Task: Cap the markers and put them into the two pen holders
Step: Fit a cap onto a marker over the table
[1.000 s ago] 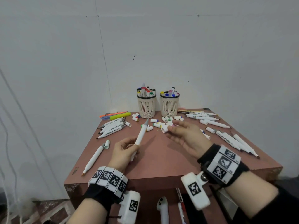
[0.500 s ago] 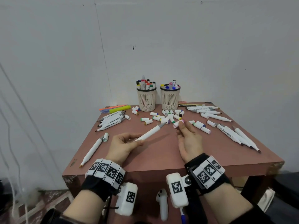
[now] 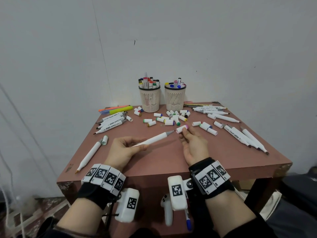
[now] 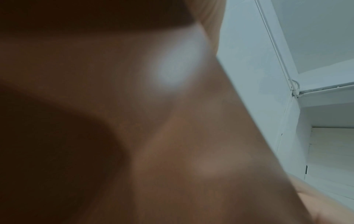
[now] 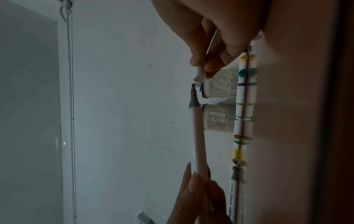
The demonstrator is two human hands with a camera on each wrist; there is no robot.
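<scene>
Uncapped white marker (image 3: 151, 139) held above the middle of the table (image 3: 171, 157), grey nib aimed right and away, tip just short of the cap (image 3: 181, 129) and not yet inside it. Gripped at its rear end by the left hand (image 3: 124, 151), thumb and fingers curled round the barrel. Cap, white with a pink end, pinched between thumb and fingertips of the right hand (image 3: 194, 146), open mouth turned toward the nib. Same pairing seen from the right wrist: marker (image 5: 197, 136) rising toward the cap (image 5: 199, 74), a small gap between. Left wrist view blurred and dark; nothing told from it.

Beyond the hands, loose caps (image 3: 171, 118) strewn across the table's far middle. Two cream pen holders at the far edge against the wall, side by side: left holder (image 3: 150, 100) and right holder (image 3: 175, 100), both already stocked with capped markers. Uncapped markers in a bunch at far left (image 3: 111, 123), another row at far right (image 3: 211, 110), more along the right edge (image 3: 247, 138). One lone marker (image 3: 90, 154) near the left edge, a cap just beside its end.
</scene>
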